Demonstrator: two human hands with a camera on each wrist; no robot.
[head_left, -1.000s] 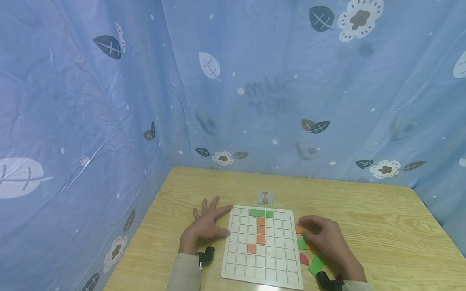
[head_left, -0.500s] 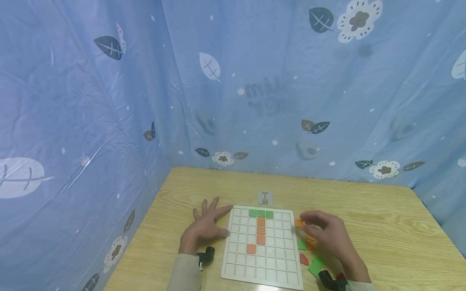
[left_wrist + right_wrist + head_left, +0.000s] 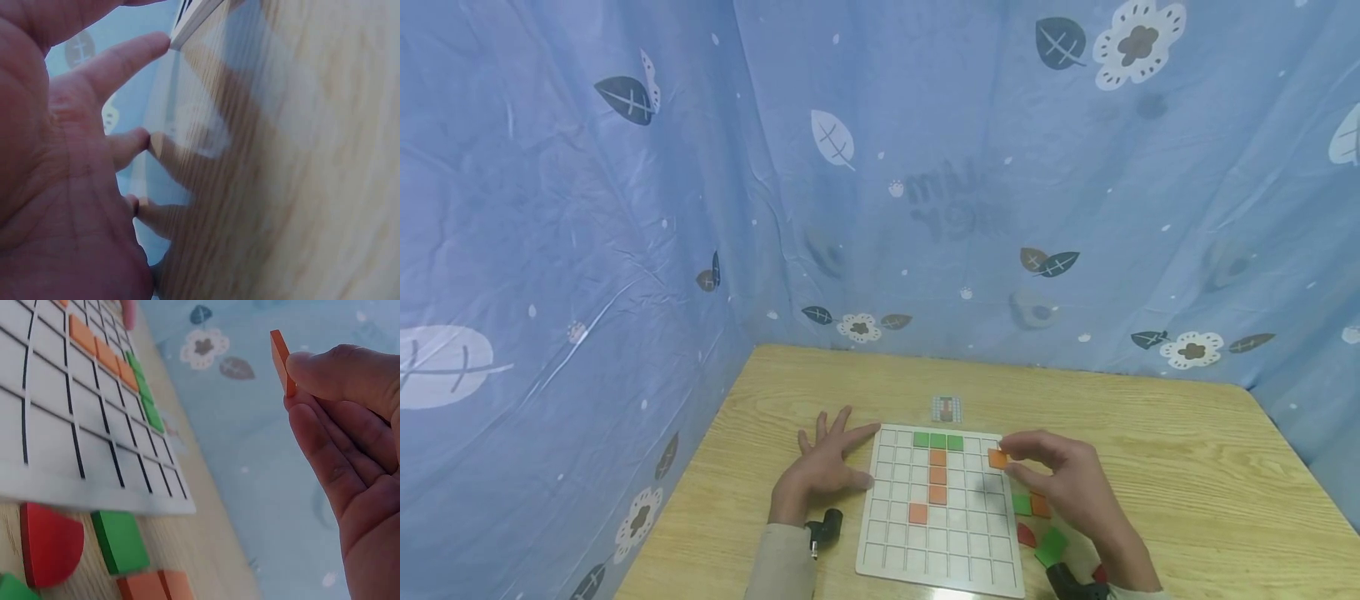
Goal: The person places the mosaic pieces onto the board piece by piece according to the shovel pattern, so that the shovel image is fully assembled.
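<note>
Between thumb and fingers my right hand (image 3: 1063, 479) pinches an orange square tile (image 3: 997, 458), raised over the right edge of the white grid board (image 3: 970, 546). In the right wrist view the tile (image 3: 282, 362) appears edge-on, apart from the board. My left hand (image 3: 827, 462) is spread beside the board's left side, with index finger and thumb touching its edge. On the board lie a row of green tiles (image 3: 937, 441), a column of orange tiles (image 3: 937, 476) below it, and one more orange tile (image 3: 917, 512) lower left.
Right of the board lie loose pieces: a green square (image 3: 1022, 504), orange squares (image 3: 156, 586), a red rounded piece (image 3: 51, 545) and another green piece (image 3: 1052, 546). A small printed grid card (image 3: 947, 408) lies behind the board. Blue patterned cloth (image 3: 880, 208) hangs around the table.
My right hand has lifted the orange tile from beside the board and carried it left over the board's right edge. My left hand has stayed in place.
</note>
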